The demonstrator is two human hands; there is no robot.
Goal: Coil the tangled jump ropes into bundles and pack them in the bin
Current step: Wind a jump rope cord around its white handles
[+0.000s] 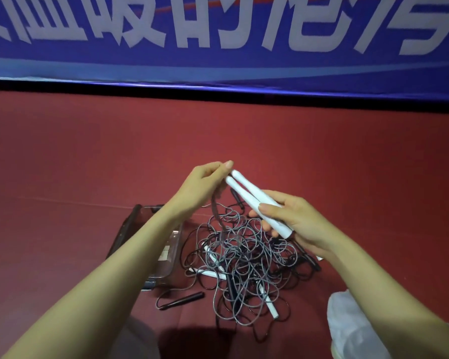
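A tangle of thin grey and black jump ropes [246, 257] lies on the red floor, with white and black handles mixed in. My right hand [293, 218] grips two white handles [246, 193] side by side, held above the pile and pointing up and left. My left hand [205, 182] pinches the grey cord at the handles' far ends; the cord hangs from it down into the pile. A clear plastic bin [166, 255] sits on the floor left of the tangle, largely hidden behind my left forearm.
A loose black handle [184, 299] lies at the pile's front left, a white handle [270, 307] at its front. A blue banner [218, 35] with white characters stands along the back. My light-clothed knee [353, 327] is at lower right.
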